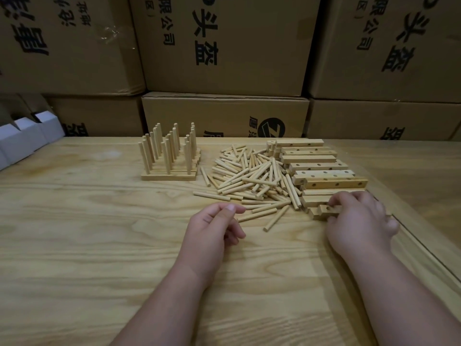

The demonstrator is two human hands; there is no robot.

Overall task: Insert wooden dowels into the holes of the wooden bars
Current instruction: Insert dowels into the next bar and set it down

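Far left, at the bench's (74,221) back-left corner, a few white cartons (22,138) sit half out of view. Along the back edge a wall of cardboard boxes (224,46) with black printed characters fills the background.

Moving in toward the middle of the back edge: the finished bars (169,174) lie side by side, flat on the bench, with dowels standing upright in their holes like a small fence.

Next, the loose dowel pile (252,181), a jumbled heap right of centre, with strays rolling toward the front edge.

And here is the left hand (214,228), resting on the bench just in front of the pile. Thumb and forefinger are pressed together at the tips, other fingers curled loosely under; whether anything sits in that pinch, I cannot tell.

Further right, the stack of unfilled bars (321,168) runs from the back edge forward along the right side, holes showing on their faces, touching the dowel pile.

At the front end of that stack, the right hand (359,221) is on the job: fingers curled over, thumb beneath, pinching one bar (330,209) at the nearest end of the row, a hole visible on its face.
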